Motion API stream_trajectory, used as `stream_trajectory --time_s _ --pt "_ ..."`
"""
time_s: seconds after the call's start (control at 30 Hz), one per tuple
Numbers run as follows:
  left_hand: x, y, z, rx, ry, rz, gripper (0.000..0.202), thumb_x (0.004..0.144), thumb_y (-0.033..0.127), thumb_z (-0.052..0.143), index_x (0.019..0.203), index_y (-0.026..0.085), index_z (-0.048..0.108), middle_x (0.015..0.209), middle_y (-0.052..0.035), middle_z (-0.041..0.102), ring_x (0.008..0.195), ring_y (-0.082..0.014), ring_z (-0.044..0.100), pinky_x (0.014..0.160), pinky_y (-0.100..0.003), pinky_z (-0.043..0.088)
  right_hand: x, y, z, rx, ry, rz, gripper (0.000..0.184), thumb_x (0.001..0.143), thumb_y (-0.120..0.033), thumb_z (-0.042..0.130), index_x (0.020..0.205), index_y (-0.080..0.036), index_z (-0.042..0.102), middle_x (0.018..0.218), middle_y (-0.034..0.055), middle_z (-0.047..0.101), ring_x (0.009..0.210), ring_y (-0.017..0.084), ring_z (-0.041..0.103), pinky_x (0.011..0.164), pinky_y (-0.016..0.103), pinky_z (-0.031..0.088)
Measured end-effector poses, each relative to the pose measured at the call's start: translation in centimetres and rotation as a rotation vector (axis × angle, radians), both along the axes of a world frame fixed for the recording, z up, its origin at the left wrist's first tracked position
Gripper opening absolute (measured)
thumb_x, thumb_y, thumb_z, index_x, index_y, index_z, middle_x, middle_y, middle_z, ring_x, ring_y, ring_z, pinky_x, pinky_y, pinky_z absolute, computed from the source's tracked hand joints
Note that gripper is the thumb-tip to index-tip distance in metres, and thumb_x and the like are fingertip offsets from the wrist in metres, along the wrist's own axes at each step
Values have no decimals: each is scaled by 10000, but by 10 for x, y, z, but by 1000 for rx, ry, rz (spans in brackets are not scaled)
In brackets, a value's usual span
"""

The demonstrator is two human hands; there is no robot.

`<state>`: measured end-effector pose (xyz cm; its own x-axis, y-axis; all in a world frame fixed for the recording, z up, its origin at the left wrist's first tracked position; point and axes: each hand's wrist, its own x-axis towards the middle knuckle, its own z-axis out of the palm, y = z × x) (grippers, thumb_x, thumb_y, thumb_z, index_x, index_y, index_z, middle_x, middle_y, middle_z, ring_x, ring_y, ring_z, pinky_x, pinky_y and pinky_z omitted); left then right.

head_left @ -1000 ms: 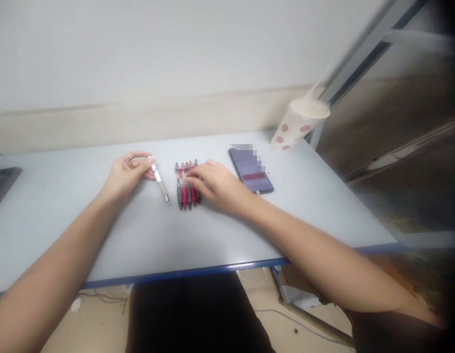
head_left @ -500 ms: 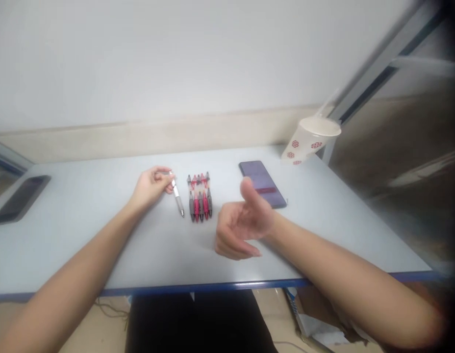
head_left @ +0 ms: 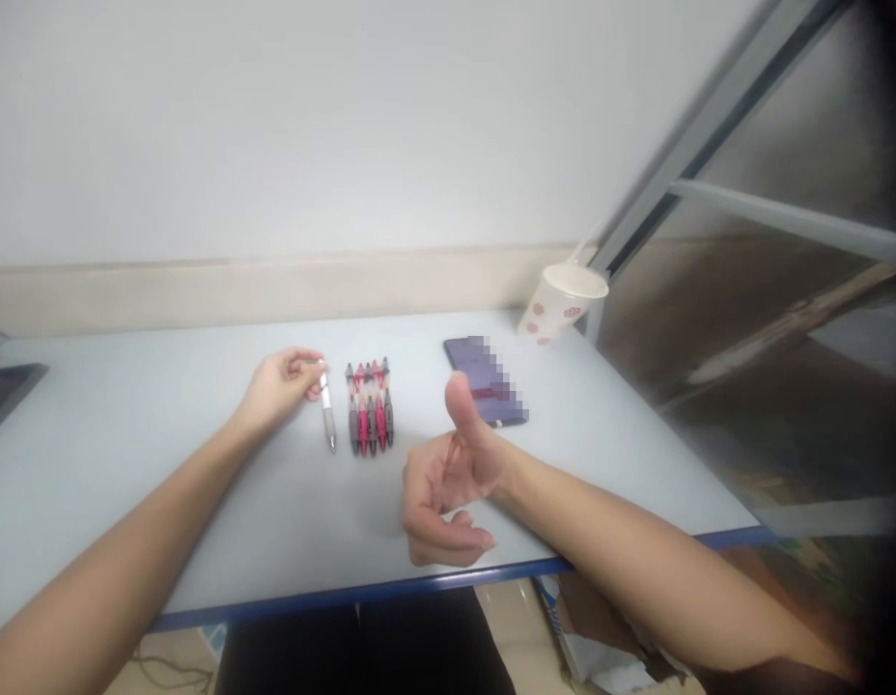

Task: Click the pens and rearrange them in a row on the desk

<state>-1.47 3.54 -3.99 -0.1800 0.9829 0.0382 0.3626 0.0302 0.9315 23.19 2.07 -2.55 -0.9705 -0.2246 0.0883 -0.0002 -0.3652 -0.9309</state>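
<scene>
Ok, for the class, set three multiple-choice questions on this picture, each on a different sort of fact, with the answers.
1. Where is the phone relative to the pen row?
A. Left of it
B. Right of it
C. On top of it

2. What colour are the flowers on the cup?
A. Blue
B. Green
C. Red

3. What does the right hand hold?
A. Nothing
B. The cup
C. The phone

1: B, it lies right of the row.
2: C, red flowers show on its side.
3: A, the hand is empty, thumb up.

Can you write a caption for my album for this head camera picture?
Left hand pinches a white pen beside a row of red-and-grey pens; right hand curves open near a phone.
</scene>
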Motion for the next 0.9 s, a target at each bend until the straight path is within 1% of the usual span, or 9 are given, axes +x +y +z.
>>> stream_trajectory --time_s 0.17,0.27,0.33,0.4,0.47,0.53,0.63,0.73,0.9 --pt "1 0 0 10 -25 8 469 764 539 836 1008 168 684 598 10 661 619 -203 651 746 -373 524 10 6 7 109 -16 -36 1128 485 -1103 -178 751 -235 491 590 104 562 524 186 472 402 330 385" --pt "0 1 -1 12 -22 -3 437 769 520 834 973 161 692 595 5 655 603 -194 645 714 -356 526 13 10 7 157 -60 -77 1087 650 -1060 -150 724 -220 536 578 90 566 515 166 433 442 319 384" --pt "0 1 -1 13 -1 -11 423 784 509 825 981 156 699 603 5 654 606 -189 644 714 -351 529 11 10 7 209 -65 -327 984 886 -940 -20 769 -186 602 597 67 582 517 149 434 484 302 388" --pt "1 1 0 18 11 -13 430 807 494 810 1042 152 697 616 11 654 623 -190 649 737 -355 538 7 9 6 363 -25 -753 611 1072 -641 301 952 -164 662 753 57 664 628 148 530 601 290 454" --pt "3 -1 1 25 22 -17 450 838 479 783 1129 149 685 626 19 649 646 -195 653 761 -361 544 5 8 6 586 46 -1088 237 1022 -273 456 1010 -186 676 936 64 714 830 164 625 779 322 509" --pt "5 -2 2 34 45 -22 454 864 467 752 1175 145 682 638 21 637 658 -197 646 754 -361 542 6 8 6 736 129 -1224 277 898 -94 427 853 -199 679 973 67 734 940 178 665 888 364 517" --pt "6 -3 2 31 98 -31 425 870 461 741 1154 147 705 680 13 639 662 -193 641 746 -358 536 10 8 5 749 199 -1208 299 737 -38 391 606 -205 602 787 36 721 790 158 677 806 335 531" --pt "6 -3 1 35 127 -29 414 858 472 752 1129 161 723 711 7 652 666 -190 650 750 -353 535 12 6 7 702 162 -1137 257 611 -64 371 507 -212 553 586 -12 599 603 121 581 660 274 488" --pt "5 -2 -2 48 156 -30 431 842 484 761 1123 158 743 711 8 640 682 -192 638 737 -341 512 11 1 12 671 141 -1097 223 585 -91 362 476 -218 509 518 -37 508 536 102 476 607 251 425"
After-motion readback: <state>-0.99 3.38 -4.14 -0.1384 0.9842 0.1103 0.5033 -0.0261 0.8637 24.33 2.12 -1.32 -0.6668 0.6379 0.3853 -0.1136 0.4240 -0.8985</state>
